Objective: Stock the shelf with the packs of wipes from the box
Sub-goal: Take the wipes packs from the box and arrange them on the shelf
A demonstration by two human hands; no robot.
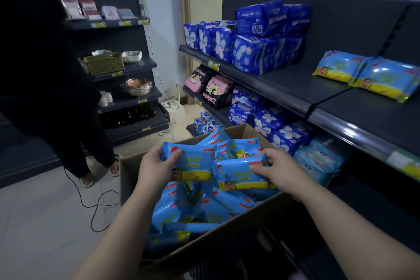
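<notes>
Head view: left fingers (169,156) clasp left pack (196,163), right fingers (266,157) clasp right pack (234,174).

Left forearm (127,218) and right forearm (341,218) bare, uncovered all the way to the bottom frame edge. Left grip (156,167) bare. Right grip (278,169) bare. Nails too small to judge. Above the elbows out of view.

No legible text anywhere. Printing on the blue wipe packs (191,163) in the near box (128,177): too blurred to read. Yellow price tags (213,66) on shelf edges, right and far left: characters unresolved. Barcode patch on the dark blue packs (259,18), far right: digits unreadable. Lettering on the black-and-pink packs (218,91): illegible.
</notes>
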